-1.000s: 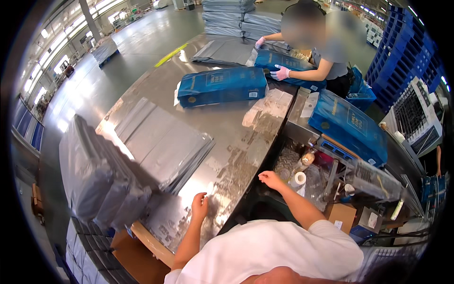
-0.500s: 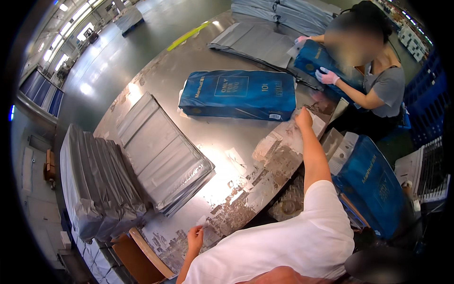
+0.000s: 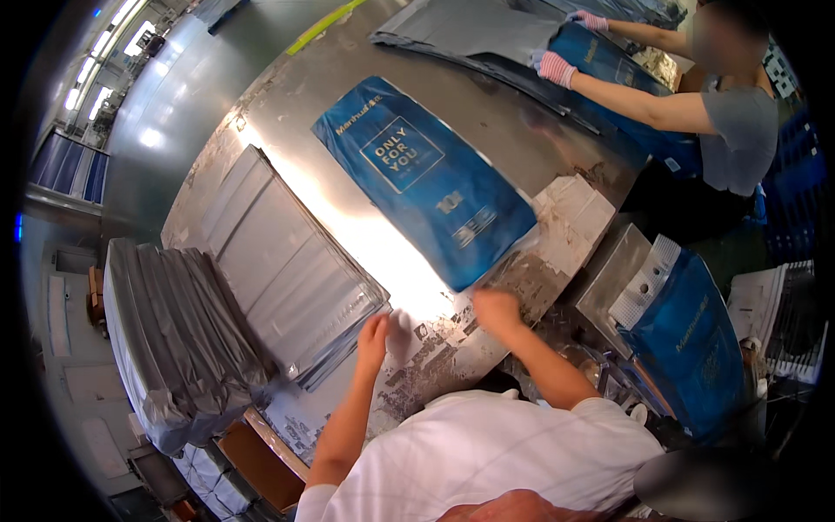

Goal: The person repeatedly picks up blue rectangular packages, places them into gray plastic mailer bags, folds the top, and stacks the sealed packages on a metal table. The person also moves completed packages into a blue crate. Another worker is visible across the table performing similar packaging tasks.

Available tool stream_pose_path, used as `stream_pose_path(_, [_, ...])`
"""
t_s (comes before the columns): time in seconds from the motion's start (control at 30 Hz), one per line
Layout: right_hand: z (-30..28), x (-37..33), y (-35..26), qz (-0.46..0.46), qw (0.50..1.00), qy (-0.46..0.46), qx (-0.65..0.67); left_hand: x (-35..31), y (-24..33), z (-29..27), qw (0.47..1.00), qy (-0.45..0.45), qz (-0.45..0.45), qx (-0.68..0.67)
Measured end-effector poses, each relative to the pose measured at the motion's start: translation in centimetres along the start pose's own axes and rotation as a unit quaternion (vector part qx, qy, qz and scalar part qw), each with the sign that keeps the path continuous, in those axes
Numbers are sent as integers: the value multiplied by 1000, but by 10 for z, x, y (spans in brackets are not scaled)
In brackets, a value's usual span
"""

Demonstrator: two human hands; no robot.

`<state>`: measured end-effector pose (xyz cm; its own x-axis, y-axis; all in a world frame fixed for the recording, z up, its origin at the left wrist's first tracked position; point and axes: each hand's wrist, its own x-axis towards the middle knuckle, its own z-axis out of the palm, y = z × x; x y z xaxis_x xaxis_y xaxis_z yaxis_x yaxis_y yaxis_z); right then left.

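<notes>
A long blue printed plastic package [image 3: 435, 187] lies slantwise on the metal table, its near end pointing toward me. Against the near corner of that package, my right hand [image 3: 498, 315] is closed, its fingers slightly blurred and gripping the plastic edge there. My left hand [image 3: 374, 341] is raised over the table by the near corner of a flat stack of grey plastic bags [image 3: 287, 270]. Its fingers are curled together and smeared by motion, and whatever they may hold cannot be made out.
Folded grey bags [image 3: 178, 331] stand piled at the left, above an open cardboard box [image 3: 257, 465]. Across the table, a co-worker in striped gloves [image 3: 557, 68] handles another blue package [image 3: 600, 61]. A further blue package [image 3: 696, 339] stands at my right. Yellow tape [image 3: 323, 26] marks the far edge.
The blue package has turned clockwise, its right end swinging toward me along with my right hand. My left hand has risen from the table's near edge toward the grey bags.
</notes>
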<state>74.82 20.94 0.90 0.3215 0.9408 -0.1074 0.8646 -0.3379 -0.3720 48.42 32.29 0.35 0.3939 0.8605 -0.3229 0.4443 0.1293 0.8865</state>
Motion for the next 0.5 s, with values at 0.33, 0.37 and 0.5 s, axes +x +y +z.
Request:
stream_pose_path(0.33, [-161,-53,64,150,958,243,-31,63,45,33,984,-29,-139,-110])
stream_pose_path(0.37, [-178,-56,76,235,945,219,-66,62,55,31,989,-34,-116,-81])
stream_pose_path(0.5, [-159,-45,125,222,942,186,166,97,59,18,995,-29,-96,-15])
